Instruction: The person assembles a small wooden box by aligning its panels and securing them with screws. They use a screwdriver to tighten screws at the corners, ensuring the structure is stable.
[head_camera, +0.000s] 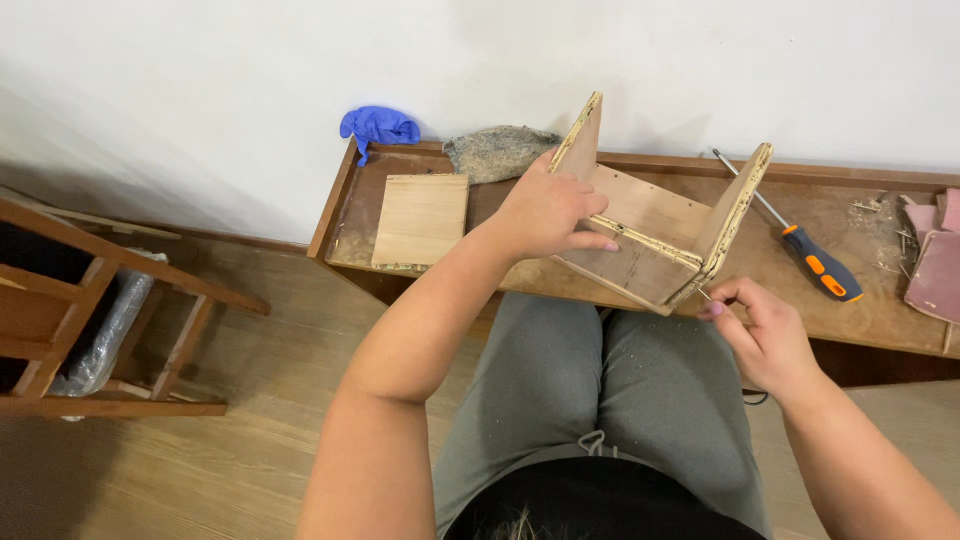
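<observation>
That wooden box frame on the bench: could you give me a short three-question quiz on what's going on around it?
1. True or false: the left hand rests on the wooden frame.
2. What does the right hand pinch? A) a small thin pin, B) the screwdriver, C) the blue glove.
3. Which tool lies on the bench to the right of the frame?

Key
1. True.
2. A, against the frame's corner.
3. The orange-and-black screwdriver; the blue glove sits at the far left.

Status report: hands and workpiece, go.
Left hand grips U-shaped plywood box frame, tilted on the bench. Right hand pinches thin nail at its corner. Orange-handled screwdriver lies apart.
</observation>
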